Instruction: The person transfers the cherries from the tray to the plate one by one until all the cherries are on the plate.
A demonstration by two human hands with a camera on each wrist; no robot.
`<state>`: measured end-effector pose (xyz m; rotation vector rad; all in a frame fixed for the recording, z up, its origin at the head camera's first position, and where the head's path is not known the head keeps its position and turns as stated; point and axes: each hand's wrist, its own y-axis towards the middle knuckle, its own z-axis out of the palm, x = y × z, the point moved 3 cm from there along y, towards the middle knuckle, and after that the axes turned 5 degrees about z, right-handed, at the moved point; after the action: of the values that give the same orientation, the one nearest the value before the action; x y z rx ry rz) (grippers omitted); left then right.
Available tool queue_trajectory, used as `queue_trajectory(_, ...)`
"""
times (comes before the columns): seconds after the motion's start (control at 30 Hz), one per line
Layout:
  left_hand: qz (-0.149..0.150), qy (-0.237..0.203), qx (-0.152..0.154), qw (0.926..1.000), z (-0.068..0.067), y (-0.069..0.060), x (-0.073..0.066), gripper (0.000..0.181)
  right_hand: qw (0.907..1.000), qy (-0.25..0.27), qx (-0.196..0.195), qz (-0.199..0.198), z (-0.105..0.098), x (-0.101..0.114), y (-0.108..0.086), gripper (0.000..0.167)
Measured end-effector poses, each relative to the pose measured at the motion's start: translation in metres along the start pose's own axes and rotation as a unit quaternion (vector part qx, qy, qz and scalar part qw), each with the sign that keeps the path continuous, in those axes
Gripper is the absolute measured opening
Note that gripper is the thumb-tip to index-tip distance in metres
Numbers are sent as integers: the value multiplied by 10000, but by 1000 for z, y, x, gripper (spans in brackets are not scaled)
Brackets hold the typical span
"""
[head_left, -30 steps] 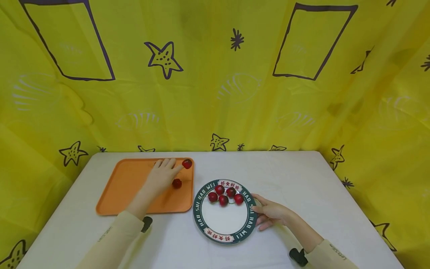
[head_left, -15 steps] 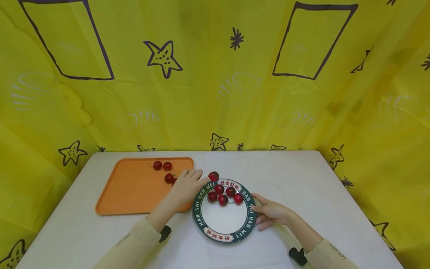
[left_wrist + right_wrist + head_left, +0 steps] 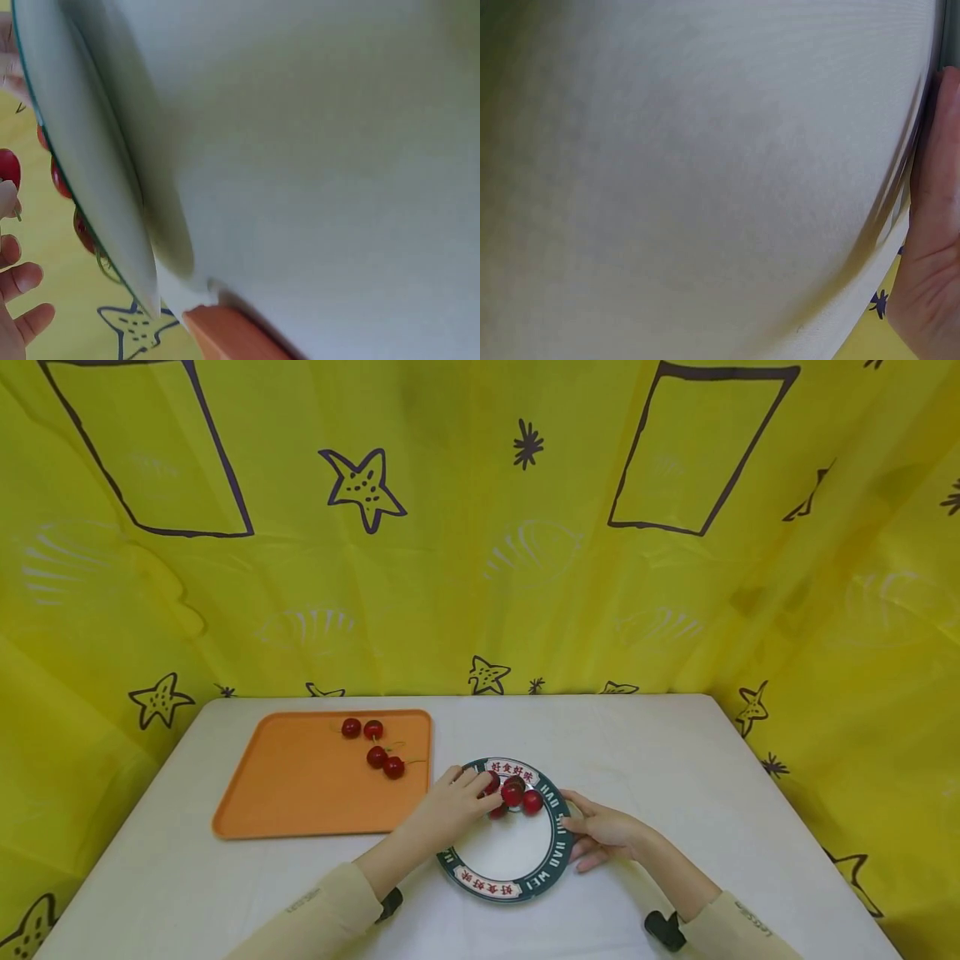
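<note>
My left hand reaches over the left side of a round white plate with a dark green lettered rim. Between its thumb and fingers it pinches a red cherry, above other cherries lying on the plate; the left wrist view has this held cherry at its left edge. Some plate cherries are partly hidden behind the hand. With thumb on top and fingers below, my right hand grips the plate's right rim. Seen from the left wrist, the plate's pale underside appears edge-on.
An orange tray lies left of the plate, with several stemmed cherries toward its right side. A white cloth covers the table. Behind it hangs a yellow curtain with starfish drawings.
My left hand has carried a cherry from the orange tray rightward to above the plate's cherries, uncovering the cherries left on the tray. The right hand has kept its grip on the rim.
</note>
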<state>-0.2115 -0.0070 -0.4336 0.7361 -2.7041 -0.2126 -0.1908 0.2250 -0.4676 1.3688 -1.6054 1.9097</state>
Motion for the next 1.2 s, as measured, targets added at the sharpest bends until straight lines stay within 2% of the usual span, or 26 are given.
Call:
queue_trajectory(0.1,64,-68,78,9999,3,2,-7,20,10000,-12,6,-16,0,0,-1,59)
queue_trajectory(0.27,159,-305,400,9986,6,3,-16,24,10000,-6,1,0,1,1,-1,59)
queue_trajectory(0.4,266,-295,551,9977,9,3,-21,24,10000,-9,-31,31,1,0,0,60)
queue_trajectory(0.67,397,14,454,9982,17,4,-25,21,10000,8,-49,63,1,1,0,59)
queue_trajectory(0.93,267,169,604,9977,18,4,-25,19,10000,34,14,20,0,1,-1,60)
queue_trajectory(1.2,211,296,556,9978,19,4,-25,19,10000,61,45,6,1,1,-1,59)
